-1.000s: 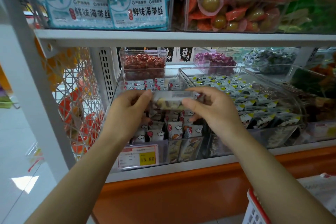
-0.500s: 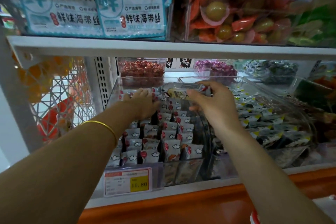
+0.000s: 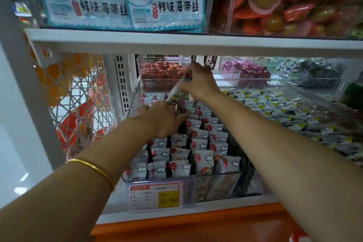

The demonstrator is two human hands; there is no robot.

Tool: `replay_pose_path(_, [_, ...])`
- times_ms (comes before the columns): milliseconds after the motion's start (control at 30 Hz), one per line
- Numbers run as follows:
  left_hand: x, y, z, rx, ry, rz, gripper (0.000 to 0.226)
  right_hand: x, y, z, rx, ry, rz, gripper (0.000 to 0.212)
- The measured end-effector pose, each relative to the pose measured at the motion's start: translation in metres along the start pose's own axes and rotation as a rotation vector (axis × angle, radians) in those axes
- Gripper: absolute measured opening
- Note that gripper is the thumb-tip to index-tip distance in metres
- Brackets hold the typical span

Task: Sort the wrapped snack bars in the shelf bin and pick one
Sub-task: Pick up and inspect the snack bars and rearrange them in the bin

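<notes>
A clear shelf bin (image 3: 188, 180) holds rows of upright wrapped snack bars (image 3: 198, 143), white with clouds and red dots. My right hand (image 3: 198, 82) grips one wrapped snack bar (image 3: 177, 92) by its top end above the back of the bin; the bar hangs tilted, lower end to the left. My left hand (image 3: 163, 118) lies palm down on the bars in the bin's back left part, fingers spread and pressing against the packs, just under the held bar's lower end.
A yellow price tag (image 3: 157, 195) reading 15.80 is on the bin front. A neighbouring clear bin (image 3: 284, 112) of green and white packets stands to the right. Small tubs of sweets (image 3: 163, 70) sit behind. The upper shelf board (image 3: 196, 42) hangs close overhead. A white wire rack (image 3: 78, 108) is left.
My right hand has turned the bar from lying level to hanging steeply and carried it further back. My left hand has let go of it and moved down onto the bars.
</notes>
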State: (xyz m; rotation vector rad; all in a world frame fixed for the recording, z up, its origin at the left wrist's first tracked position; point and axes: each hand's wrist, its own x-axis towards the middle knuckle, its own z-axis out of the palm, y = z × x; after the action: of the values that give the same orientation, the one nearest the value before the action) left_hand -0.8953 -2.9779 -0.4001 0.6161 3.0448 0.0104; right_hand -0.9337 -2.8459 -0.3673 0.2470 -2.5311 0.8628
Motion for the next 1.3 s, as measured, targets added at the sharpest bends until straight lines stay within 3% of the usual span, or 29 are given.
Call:
replay_pose_path(200, [-0.025,0.002,0.001,0.080,0.099,-0.032,0.063,0.009,-0.002,0.028,-0.198,-0.257,-0.101,0.009])
replay_pose_path(300, [-0.033,0.003,0.001,0.121,0.036,-0.055,0.066,0.007,0.004,0.038,-0.403,-0.449,-0.116,0.019])
replay_pose_path(533, [-0.037,0.003,0.002,0.012,0.014,-0.039,0.067,0.031,0.010,0.039,-0.396,-0.156,-0.109,0.021])
replay_pose_path(700, [-0.036,0.003,0.003,-0.018,0.015,-0.043,0.067,0.037,0.008,0.058,-0.626,-0.162,-0.073,0.025])
replay_pose_path(800, [-0.036,0.003,0.003,-0.035,0.010,-0.052,0.068,0.038,0.006,0.061,-0.638,-0.153,-0.100,0.016])
replay_pose_path(900, [-0.037,0.003,0.000,-0.066,0.030,-0.055,0.068,0.039,0.000,0.052,-0.484,-0.030,-0.079,0.014])
replay_pose_path(1100, [-0.051,0.009,-0.006,-0.309,0.196,-0.060,0.055,0.002,-0.013,0.006,0.091,0.316,0.056,0.015])
replay_pose_path(1200, [-0.066,0.015,-0.007,-0.475,0.361,-0.104,0.039,-0.039,-0.019,-0.016,0.361,0.360,0.121,0.018])
replay_pose_path(1300, [-0.086,0.020,-0.010,-0.773,0.460,-0.152,0.036,-0.087,-0.022,-0.037,0.668,0.303,0.214,0.006])
